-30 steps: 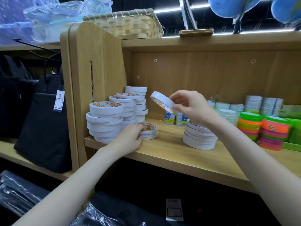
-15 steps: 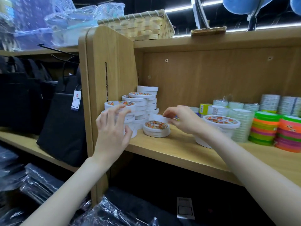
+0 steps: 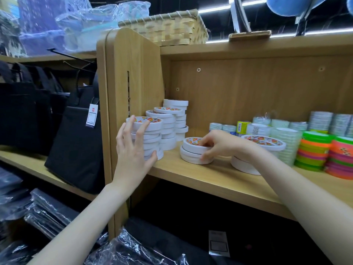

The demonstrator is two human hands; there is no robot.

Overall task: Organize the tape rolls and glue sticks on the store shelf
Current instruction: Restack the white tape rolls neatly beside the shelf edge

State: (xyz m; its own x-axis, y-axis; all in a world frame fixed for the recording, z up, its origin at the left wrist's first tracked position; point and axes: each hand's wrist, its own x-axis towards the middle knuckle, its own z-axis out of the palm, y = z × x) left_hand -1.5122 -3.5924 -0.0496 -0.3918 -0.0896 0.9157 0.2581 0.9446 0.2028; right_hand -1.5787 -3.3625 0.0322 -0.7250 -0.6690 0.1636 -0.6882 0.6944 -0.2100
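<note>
a short stack of white tape rolls (image 3: pixel 194 153) is set on the light wooden shelf board (image 3: pixel 219 180), its top roll grasped by the curled fingers of the right hand (image 3: pixel 217 144). left of that stack, a taller front pile of white tape rolls (image 3: pixel 152 138) is touched by the spread, straight fingers of the left hand (image 3: pixel 133 148). right of the stack, neon green and orange tape rolls (image 3: pixel 313 152) are piled.

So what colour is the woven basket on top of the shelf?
The woven basket is pale straw-beige, seen in the head view.
</note>
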